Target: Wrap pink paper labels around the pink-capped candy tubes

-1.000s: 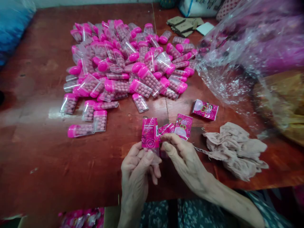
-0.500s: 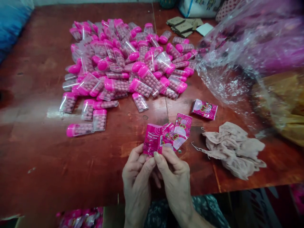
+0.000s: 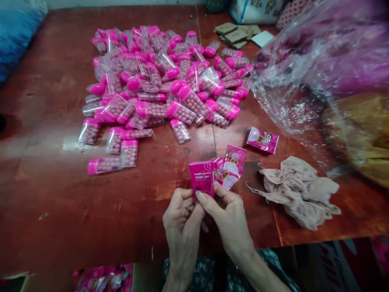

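A pink printed sleeve (image 3: 202, 176) is pinched upright between both hands near the table's front edge. My left hand (image 3: 184, 221) holds its lower left part, with a ring on one finger. My right hand (image 3: 226, 215) grips the lower right part, thumb across the front. Just behind lie loose pink printed labels (image 3: 234, 160), partly hidden by the held one. A stack of pink labels (image 3: 261, 140) rests farther right. Beyond the hands spreads a big heap of clear containers with pink caps (image 3: 150, 108), filled with small pink balls.
A crumpled beige cloth (image 3: 300, 190) lies to the right of my hands. Clear plastic wrap (image 3: 288, 89) covers the right side. Cardboard pieces (image 3: 235, 34) sit at the back. A blue bag (image 3: 18, 36) is at the far left, on the red-brown table (image 3: 60, 202).
Both hands have shifted slightly right with the pink sleeve. The sleeve has turned so that its white print faces the camera more squarely.
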Motion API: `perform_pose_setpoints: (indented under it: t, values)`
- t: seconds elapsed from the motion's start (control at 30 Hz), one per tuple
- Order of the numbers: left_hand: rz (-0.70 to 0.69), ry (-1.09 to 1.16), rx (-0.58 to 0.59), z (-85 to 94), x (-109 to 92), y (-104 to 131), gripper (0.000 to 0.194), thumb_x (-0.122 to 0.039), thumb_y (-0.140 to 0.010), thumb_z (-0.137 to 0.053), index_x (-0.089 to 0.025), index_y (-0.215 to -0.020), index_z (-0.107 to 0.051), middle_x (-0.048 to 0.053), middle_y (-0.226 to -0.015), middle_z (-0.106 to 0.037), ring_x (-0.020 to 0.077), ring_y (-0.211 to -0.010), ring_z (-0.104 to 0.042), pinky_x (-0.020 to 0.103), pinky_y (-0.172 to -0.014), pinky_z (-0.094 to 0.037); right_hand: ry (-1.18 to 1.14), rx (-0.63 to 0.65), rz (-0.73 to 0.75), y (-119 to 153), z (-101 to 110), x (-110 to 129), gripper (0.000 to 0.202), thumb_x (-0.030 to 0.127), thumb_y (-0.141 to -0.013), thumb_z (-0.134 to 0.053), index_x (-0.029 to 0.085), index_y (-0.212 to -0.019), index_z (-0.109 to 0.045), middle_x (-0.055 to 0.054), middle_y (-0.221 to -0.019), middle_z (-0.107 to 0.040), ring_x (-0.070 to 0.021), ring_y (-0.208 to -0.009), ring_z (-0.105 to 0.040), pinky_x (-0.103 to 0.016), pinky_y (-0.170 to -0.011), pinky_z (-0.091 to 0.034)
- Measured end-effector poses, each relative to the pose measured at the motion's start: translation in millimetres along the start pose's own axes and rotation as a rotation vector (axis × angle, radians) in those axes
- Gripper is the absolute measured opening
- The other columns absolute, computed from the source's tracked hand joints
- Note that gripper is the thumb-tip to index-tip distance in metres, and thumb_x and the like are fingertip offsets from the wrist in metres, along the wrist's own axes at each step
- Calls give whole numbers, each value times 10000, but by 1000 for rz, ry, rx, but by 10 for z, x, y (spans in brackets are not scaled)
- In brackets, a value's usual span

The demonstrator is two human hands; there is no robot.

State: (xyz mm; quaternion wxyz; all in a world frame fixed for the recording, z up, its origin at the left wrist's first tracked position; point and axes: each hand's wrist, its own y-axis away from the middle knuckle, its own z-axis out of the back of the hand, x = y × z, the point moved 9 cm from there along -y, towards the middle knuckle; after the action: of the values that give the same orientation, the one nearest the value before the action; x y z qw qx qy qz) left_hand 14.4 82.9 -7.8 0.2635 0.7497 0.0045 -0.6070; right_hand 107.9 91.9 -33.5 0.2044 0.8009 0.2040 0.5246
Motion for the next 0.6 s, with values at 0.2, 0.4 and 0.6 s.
perform_pose_setpoints:
  t: [0.2, 0.4, 0.6]
  values:
    - [54, 9, 108, -18, 18, -69, 195, -163, -713, -665, -135, -898, -612, -4, -581, -639, 116, -456, -562, 200, -420, -455, -29, 63, 116, -14, -30, 222, 275, 333, -828, -580, 175, -623, -487, 62, -531, -428, -57, -427, -373, -192, -410, -347]
    - [6, 121, 81, 65, 3, -44, 128, -179, -755, -639, -177, -882, -626, -18, -608, -662, 113, -462, -581, 196, -425, -453, 265, 8, 254, 95, -21, 332, 157, 311, -813, -603, 178, -735, -572, 24, -685, -494, -104, -608, -469, -214, -550, -412]
    - [-136, -182, -57, 249, -183, -35, 134, -209, -738, -662, -204, -866, -701, -42, -572, -649, 104, -460, -552, 201, -460, -462, 356, 12, 299, 216, -31, 333, 136, 283, -850, -554, 182, -762, -576, 10, -757, -547, -125, -708, -525, -228, -658, -436]
